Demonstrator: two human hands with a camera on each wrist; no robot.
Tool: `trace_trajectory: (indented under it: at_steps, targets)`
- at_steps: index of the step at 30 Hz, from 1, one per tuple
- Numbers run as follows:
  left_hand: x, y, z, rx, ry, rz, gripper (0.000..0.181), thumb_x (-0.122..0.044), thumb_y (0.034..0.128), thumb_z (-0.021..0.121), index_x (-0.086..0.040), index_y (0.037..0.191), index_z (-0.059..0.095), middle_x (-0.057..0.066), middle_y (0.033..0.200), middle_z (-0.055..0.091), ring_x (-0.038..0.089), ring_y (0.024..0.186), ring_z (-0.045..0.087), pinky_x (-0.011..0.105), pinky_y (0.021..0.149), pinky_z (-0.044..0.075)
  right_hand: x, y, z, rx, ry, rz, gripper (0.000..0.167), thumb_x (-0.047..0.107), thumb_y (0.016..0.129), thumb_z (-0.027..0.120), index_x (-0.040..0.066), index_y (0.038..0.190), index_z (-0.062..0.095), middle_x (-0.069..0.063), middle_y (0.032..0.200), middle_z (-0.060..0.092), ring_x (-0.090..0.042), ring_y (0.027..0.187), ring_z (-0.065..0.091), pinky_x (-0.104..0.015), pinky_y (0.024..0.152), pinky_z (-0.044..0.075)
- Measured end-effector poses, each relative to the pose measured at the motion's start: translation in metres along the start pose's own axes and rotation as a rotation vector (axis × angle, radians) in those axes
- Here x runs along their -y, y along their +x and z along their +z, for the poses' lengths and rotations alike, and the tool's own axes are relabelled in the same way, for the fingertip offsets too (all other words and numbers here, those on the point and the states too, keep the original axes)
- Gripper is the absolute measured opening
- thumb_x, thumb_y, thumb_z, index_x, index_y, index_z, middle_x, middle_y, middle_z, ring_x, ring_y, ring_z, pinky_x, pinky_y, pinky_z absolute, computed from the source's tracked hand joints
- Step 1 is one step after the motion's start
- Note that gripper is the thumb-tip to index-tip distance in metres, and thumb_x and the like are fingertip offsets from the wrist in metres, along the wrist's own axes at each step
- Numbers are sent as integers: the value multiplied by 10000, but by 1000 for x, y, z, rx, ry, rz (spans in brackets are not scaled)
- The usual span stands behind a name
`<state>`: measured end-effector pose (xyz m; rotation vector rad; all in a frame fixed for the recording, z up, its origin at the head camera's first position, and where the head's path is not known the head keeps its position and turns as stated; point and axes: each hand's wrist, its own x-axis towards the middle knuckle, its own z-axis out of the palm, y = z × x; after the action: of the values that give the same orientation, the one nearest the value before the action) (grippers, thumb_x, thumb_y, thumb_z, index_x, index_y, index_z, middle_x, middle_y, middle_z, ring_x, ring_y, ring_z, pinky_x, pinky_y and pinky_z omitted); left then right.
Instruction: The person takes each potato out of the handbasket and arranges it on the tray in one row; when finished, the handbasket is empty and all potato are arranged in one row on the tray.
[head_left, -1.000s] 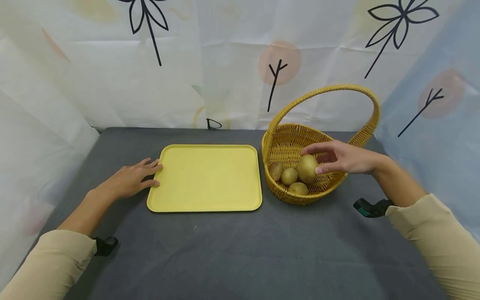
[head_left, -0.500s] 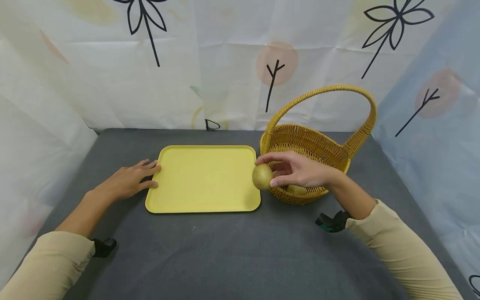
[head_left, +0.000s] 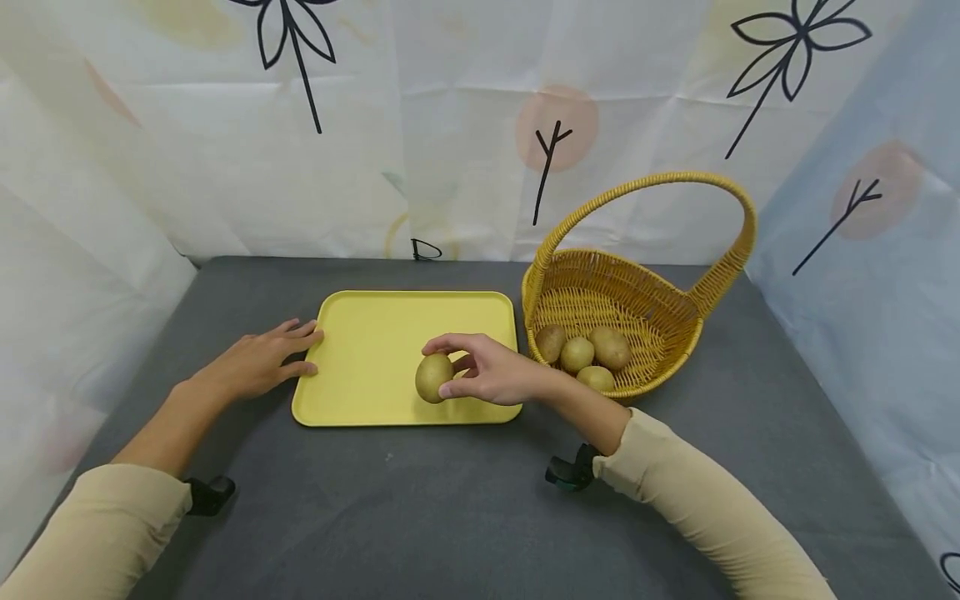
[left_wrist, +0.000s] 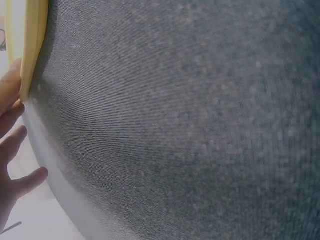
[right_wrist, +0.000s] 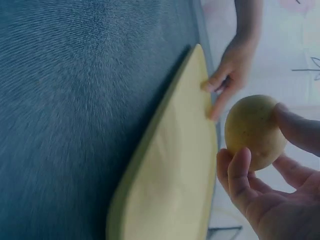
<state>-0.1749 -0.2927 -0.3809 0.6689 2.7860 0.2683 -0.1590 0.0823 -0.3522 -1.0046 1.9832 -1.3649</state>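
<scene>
Between thumb and fingers, my right hand [head_left: 483,371] pinches a round tan potato [head_left: 432,378] above the yellow tray [head_left: 367,350]. The right wrist view shows the same potato [right_wrist: 254,131] held up off the tray, with my right hand [right_wrist: 272,197] around its side. My left hand [head_left: 258,362] rests at the tray's left edge, fingers extended, fingertips touching the rim. In the left wrist view, the fingers [left_wrist: 9,90] meet the tray rim [left_wrist: 34,45].
Right of the tray stands a yellow wicker basket [head_left: 652,329] with a tall arched handle [head_left: 637,185]. Several potatoes [head_left: 611,347] lie inside it. A dark grey cloth [head_left: 420,508] covers the table, and a patterned white curtain [head_left: 450,133] hangs behind.
My right hand has carried the potato left, out of the basket and over the tray's right half. The left hand stays at the tray's edge.
</scene>
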Motion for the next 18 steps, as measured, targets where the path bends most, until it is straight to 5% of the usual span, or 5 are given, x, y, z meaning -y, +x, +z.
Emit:
trace_trajectory:
  at_steps: [9, 18]
  targets:
    - [-2, 2, 0, -3, -7, 1, 705, -431, 974, 615, -40, 1521, 403, 233, 1577, 309, 491, 1434, 250, 742, 982, 284, -11, 44, 22, -37, -51, 109, 515, 37, 936, 691, -24, 1407, 494, -143, 1420, 480, -288, 1215, 564, -286, 900, 507]
    - [1, 2, 0, -2, -6, 2, 719, -460, 969, 611, -24, 1508, 419, 248, 1561, 327, 514, 1416, 265, 744, 960, 301, -10, 78, 54, -26, -272, 134, 523, 151, 918, 738, 57, 1393, 540, -56, 1211, 584, -122, 846, 563, -194, 737, 462]
